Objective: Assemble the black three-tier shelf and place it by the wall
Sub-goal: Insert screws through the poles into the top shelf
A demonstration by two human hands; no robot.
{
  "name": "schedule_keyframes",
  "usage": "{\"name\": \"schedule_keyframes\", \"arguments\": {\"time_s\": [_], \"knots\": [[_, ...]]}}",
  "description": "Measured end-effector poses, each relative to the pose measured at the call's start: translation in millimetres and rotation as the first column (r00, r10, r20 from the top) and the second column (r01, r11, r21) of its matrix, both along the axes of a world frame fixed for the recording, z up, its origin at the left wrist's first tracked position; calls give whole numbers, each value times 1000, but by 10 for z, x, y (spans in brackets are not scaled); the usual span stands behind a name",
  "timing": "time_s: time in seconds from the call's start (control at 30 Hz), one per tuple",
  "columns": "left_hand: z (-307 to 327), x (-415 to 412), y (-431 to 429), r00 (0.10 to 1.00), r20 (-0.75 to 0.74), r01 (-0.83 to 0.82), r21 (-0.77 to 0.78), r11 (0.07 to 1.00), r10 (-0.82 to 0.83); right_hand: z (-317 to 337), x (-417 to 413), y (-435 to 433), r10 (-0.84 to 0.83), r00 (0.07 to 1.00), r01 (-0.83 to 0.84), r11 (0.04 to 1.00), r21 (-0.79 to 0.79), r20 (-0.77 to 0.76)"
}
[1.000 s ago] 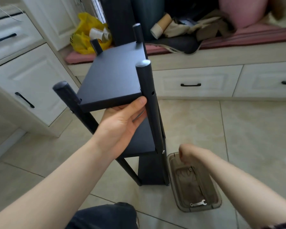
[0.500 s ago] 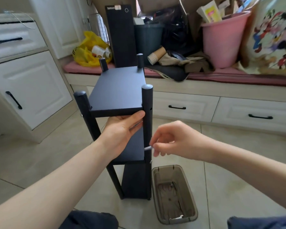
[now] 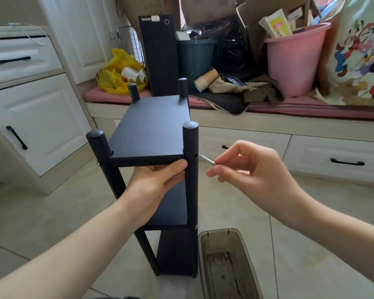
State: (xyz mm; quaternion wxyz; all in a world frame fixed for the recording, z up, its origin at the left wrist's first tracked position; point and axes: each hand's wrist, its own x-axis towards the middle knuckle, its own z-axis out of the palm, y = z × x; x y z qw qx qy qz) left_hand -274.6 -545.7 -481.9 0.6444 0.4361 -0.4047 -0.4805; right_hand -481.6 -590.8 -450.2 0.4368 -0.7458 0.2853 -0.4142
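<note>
Grips top tier of black shelf (image 3: pixel 151 130), upright on floor (image 3: pixel 52 212), with left hand (image 3: pixel 158 180). Pinches metal bolt (image 3: pixel 207 160) in right hand (image 3: pixel 253 175), tip near front post (image 3: pixel 192 201) hole at 9 o'clock.

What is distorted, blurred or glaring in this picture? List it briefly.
Head view: wide-angle bending bows the white cabinets at the left edge; soft, even light, no hard shadows; a small glint on the bolt pinched by the right hand; the shelf is sharp, no motion blur.
</note>
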Motion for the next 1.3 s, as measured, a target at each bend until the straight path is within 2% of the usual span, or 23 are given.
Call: {"name": "schedule_keyframes", "arguments": {"time_s": [0.7, 1.07, 1.3], "knots": [[-11, -42, -12, 999, -40, 24, -31, 999, -25, -55, 194, -109, 8, 1000, -8, 1000, 6, 28], [7, -62, 10, 998, -67, -16, -5, 1000, 16, -56, 286, -129, 13, 1000, -13, 1000, 21, 8], [5, -56, 8, 998, -61, -13, 10, 1000, 14, -36, 269, -132, -32, 999, 32, 998, -52, 7]]}}
